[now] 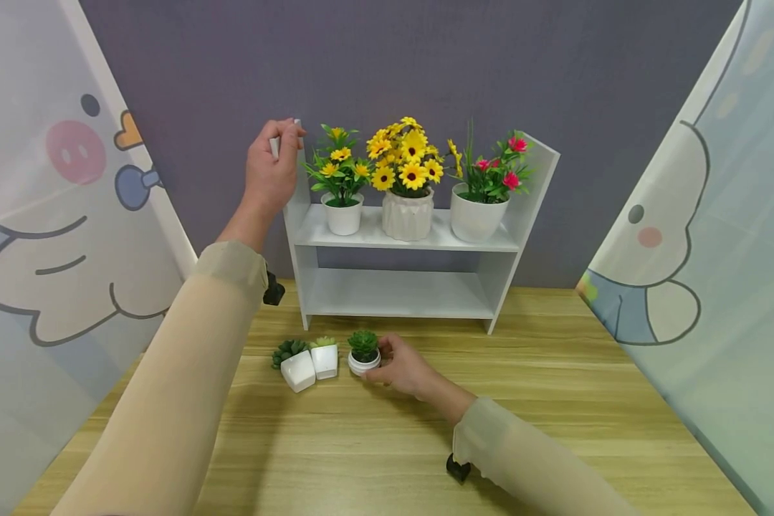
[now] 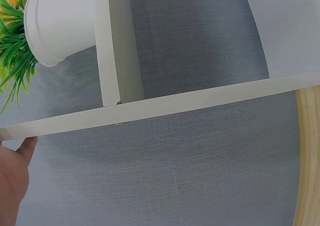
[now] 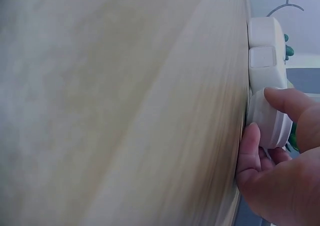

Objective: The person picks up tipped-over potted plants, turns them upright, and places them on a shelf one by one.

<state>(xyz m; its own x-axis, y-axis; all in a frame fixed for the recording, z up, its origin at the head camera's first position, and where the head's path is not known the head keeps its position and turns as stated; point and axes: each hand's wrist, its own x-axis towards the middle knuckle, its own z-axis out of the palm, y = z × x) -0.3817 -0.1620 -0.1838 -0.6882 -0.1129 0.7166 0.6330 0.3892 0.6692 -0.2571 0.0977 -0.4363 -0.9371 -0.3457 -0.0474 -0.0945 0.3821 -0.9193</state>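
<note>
My left hand [image 1: 272, 166] grips the top of the left side panel of a white two-tier shelf [image 1: 406, 294]; in the left wrist view a digit [image 2: 28, 147] touches the panel's edge. On the tabletop in front of the shelf, my right hand [image 1: 409, 371] holds a small potted succulent [image 1: 364, 347] by its round white pot. The right wrist view has the thumb on one side of that pot [image 3: 265, 117] and fingers on the other. Left of it, two more succulents in white square pots [image 1: 299, 370] lie tipped over, side by side.
Three white flowerpots stand on the upper tier: a small yellow-flowered one [image 1: 344, 216], a ribbed one with yellow daisies [image 1: 408, 217] and one with red flowers [image 1: 479, 215]. The wooden table [image 1: 387, 459] meets a grey backdrop [image 1: 419, 57]; cartoon-printed curtains [image 1: 742, 236] hang at both sides.
</note>
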